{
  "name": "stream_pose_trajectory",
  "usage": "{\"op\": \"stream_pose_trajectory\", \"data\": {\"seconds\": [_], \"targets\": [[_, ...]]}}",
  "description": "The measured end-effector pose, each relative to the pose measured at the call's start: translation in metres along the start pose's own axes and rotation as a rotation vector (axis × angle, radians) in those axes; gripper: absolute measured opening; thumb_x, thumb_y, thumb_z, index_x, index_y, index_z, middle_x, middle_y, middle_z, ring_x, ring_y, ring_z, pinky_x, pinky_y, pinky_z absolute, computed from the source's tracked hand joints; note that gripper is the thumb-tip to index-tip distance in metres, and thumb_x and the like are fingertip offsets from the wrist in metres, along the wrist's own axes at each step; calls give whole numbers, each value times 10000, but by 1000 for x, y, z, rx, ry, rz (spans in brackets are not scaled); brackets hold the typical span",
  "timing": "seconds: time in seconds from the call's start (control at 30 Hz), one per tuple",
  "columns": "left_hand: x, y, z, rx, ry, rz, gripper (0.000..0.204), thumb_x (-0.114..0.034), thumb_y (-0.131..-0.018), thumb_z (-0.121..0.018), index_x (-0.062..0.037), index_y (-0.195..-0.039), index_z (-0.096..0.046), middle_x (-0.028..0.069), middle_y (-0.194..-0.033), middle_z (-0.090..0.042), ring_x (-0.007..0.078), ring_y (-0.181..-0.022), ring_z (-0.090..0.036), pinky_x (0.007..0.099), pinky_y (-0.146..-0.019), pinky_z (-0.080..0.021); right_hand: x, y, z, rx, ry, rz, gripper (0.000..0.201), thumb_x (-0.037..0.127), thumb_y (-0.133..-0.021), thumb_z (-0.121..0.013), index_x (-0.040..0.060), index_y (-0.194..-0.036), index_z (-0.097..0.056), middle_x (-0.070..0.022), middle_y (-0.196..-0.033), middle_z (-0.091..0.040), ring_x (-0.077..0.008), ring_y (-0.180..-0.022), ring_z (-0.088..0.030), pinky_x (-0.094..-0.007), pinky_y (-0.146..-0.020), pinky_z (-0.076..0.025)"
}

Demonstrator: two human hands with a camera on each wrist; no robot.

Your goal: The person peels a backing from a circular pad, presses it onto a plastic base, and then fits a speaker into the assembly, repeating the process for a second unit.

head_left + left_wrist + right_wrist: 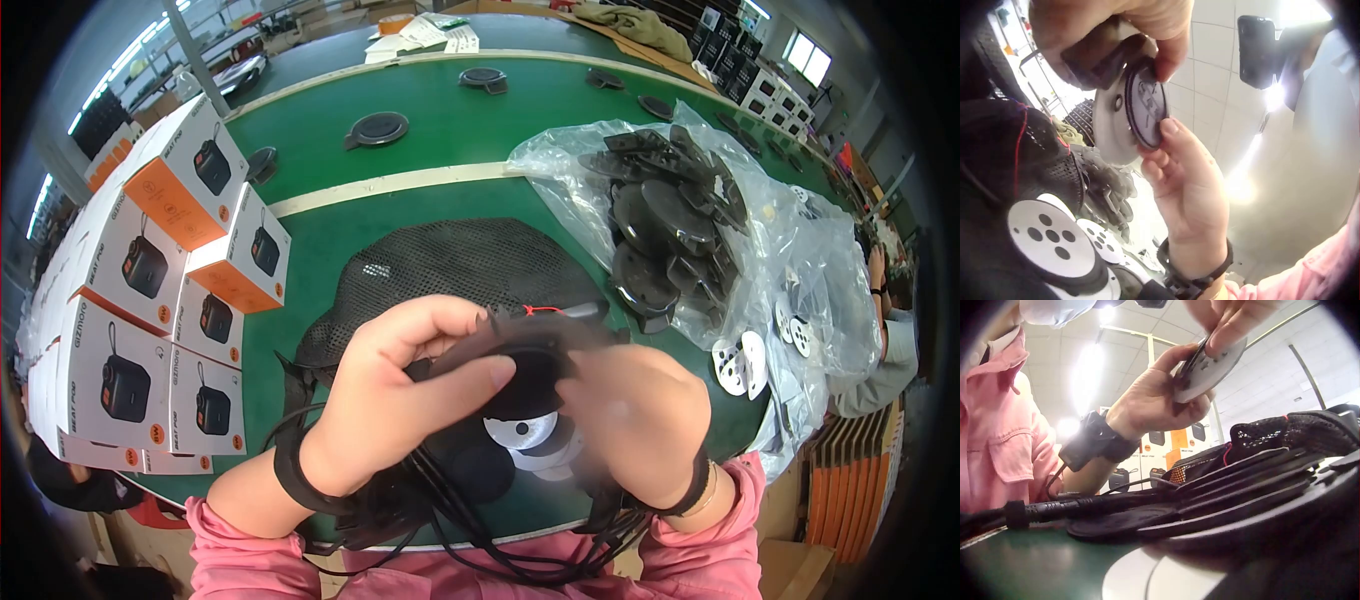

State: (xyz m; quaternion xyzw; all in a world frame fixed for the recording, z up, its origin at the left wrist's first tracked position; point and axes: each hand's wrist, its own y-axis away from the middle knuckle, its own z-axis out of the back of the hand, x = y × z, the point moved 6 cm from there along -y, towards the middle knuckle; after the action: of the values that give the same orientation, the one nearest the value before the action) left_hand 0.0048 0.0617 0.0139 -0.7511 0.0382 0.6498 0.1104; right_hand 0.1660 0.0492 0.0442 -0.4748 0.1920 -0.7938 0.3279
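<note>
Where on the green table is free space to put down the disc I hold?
Free: green table beyond the white stripe, between scattered black discs; also a narrow strip between the boxes and mesh bag. Crowded: the plastic bag of parts and under both hands.

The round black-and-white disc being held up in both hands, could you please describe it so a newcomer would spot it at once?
Start at the green table and the black mesh bag near its front edge. Just in front of the bag, the left hand and right hand pinch the round black-and-white disc. Unlike the discs lying on the table, it is lifted clear.
</note>
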Motion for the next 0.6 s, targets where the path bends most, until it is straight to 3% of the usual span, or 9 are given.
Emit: {"op": "stream_pose_trajectory", "data": {"seconds": [0.03, 0.1, 0.13, 0.33, 0.4, 0.6], "targets": [[-4, -1, -1, 2, 2, 4, 190, 0, -750, -596, -4, -934, -546, 41, -874, -575, 80, -747, -526, 210, -651, -415, -9, 2, 0, -22, -90, -167, 205, -49, -673, -652, -40, -873, -610, -96, -715, -596, -134, -573, -586, -209, -521, -453], [6, -4, -6, 6, 438, 262, 210, -83, -813, -498, 20, -995, -515, 79, -957, -570, 120, -843, -549, 235, -743, -438, -15, 3, -1, -25, -109, -194, 220, -52, -678, -650, -40, -895, -611, -95, -711, -600, -116, -579, -590, -203, -516, -452], [12, -5, -3, 65, 509, 275, 283, -142, -834, -411, 42, -1035, -488, 110, -986, -568, 162, -898, -556, 269, -806, -439, -17, 3, -2, -13, -117, -191, 222, -51, -681, -649, -42, -900, -609, -96, -703, -598, -118, -580, -592, -201, -515, -452], [15, -4, -4, 7, 458, 344, 380, -209, -821, -380, 57, -1077, -467, 151, -1042, -550, 213, -949, -543, 318, -850, -422, -19, 3, -4, -25, -95, -150, 223, -30, -688, -655, -44, -904, -605, -84, -675, -586, -116, -543, -569, -202, -489, -433], [15, -3, -3, -14, 464, 357, 383, -204, -823, -374, 58, -1087, -463, 153, -1048, -549, 214, -951, -546, 321, -847, -430, -14, 1, -3, -21, 57, -44, 238, -14, -669, -676, -33, -898, -613, -68, -644, -557, -122, -502, -520, -216, -454, -397], [17, -3, -3, -38, 547, 420, 324, -174, -839, -370, 32, -1061, -486, 124, -1003, -563, 186, -892, -570, 303, -780, -476, -9, 0, -1, -65, 167, 4, 269, 3, -632, -703, -16, -889, -624, -44, -594, -495, -136, -484, -465, -238, -431, -364]]}}
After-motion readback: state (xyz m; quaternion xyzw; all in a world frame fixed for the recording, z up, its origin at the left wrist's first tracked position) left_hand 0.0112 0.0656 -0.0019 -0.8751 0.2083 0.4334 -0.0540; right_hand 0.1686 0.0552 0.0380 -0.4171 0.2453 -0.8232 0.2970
